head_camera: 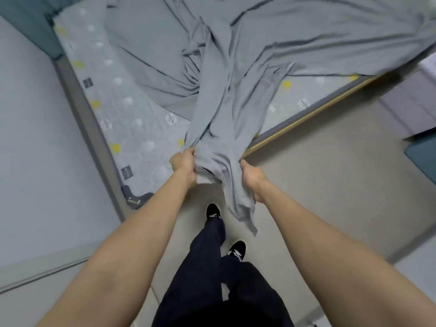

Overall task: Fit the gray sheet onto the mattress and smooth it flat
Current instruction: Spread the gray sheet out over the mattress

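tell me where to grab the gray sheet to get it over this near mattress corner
Grip the gray sheet at the bunched corner end, a hand on either side, from the foot of the mattress; its folds all run to that bunch, so pulling there spreads it.

Both bare forearms reach from the lower corners of the frame toward its centre, converging as they go. The left hand [185, 165] sits just left of centre, fingers curled into a tight grip, knuckles turned up. The right hand [252, 179] lies slightly lower and to the right, its fingers also curled in a grip. Below, in the lower middle, two legs in dark trousers end in black shoes.
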The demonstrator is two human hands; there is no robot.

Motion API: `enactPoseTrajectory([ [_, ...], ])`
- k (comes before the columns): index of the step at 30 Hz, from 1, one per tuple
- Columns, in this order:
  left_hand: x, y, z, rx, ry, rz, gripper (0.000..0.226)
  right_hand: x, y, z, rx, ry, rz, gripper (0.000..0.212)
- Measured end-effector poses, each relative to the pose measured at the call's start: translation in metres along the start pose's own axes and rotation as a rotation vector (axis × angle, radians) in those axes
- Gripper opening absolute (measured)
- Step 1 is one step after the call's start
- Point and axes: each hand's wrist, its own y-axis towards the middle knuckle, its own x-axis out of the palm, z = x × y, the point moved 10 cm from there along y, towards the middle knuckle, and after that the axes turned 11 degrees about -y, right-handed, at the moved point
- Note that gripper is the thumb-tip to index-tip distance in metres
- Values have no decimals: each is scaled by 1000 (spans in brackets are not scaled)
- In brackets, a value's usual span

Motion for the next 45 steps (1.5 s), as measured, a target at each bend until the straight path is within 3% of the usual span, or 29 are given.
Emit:
enactPoseTrajectory([
  [4, -84, 25, 24, -94, 69, 13, 42, 19, -24, 2, -41, -84, 144, 43],
  [7, -126, 23, 38, -226, 236, -123, 30, 37, -45, -2, -9, -318, 275, 55],
  [10, -146, -6, 60, -200, 205, -181, 21, 58, -70, -21, -41, -598, 409, 69],
  [12, -173, -8, 87, 5, 148, -176, 32, 108, -79, -58, -222, -489, 321, 66],
  [14, -203, -9, 111, 210, 289, -148, 41, 179, -75, -90, -283, -238, 96, 83],
  [16, -207, -23, 108, 211, 446, -309, 30, 226, -69, -110, -250, -119, 49, 99],
  [17, -213, -27, 107, 155, 515, -435, 20, 251, -72, -122, -248, -123, 56, 94],
  [19, -220, -34, 92, -90, 710, -674, 10, 273, -82, -135, -238, -254, 137, 66],
  [20, -232, -28, 92, -197, 818, -722, 13, 283, -85, -139, -237, -320, 169, 51],
  [21, -242, -13, 96, -246, 883, -692, 21, 289, -87, -140, -244, -366, 173, 41],
  [23, -252, 33, 112, -241, 846, -485, 28, 300, -88, -138, -254, -397, 144, 33],
  [25, -243, 68, 114, -282, 638, -345, 30, 305, -91, -131, -254, -372, 83, 27],
  [27, -209, 86, 96, -411, 420, -354, 37, 307, -96, -126, -281, -383, 6, 22],
  [29, -168, 102, 86, -435, 285, -390, 41, 301, -97, -123, -281, -459, -30, 12],
  [33, -127, 143, 99, -365, 188, -299, 35, 280, -72, -121, -152, -477, -75, 23],
  [35, -123, 154, 112, -355, 161, -282, 36, 268, -51, -135, -99, -445, -39, 38],
  [38, -126, 162, 155, -121, 406, -238, 14, 235, -26, -178, -109, -404, 228, 50],
  [39, -123, 163, 171, -35, 552, -273, 21, 232, -20, -195, -116, -367, 263, 48],
  [43, -102, 155, 183, -120, 1063, -633, 10, 251, 7, -252, -162, -295, 135, 61],
  [45, -87, 179, 211, -31, 1097, -573, 10, 261, 22, -276, -188, -310, 105, 62],
])
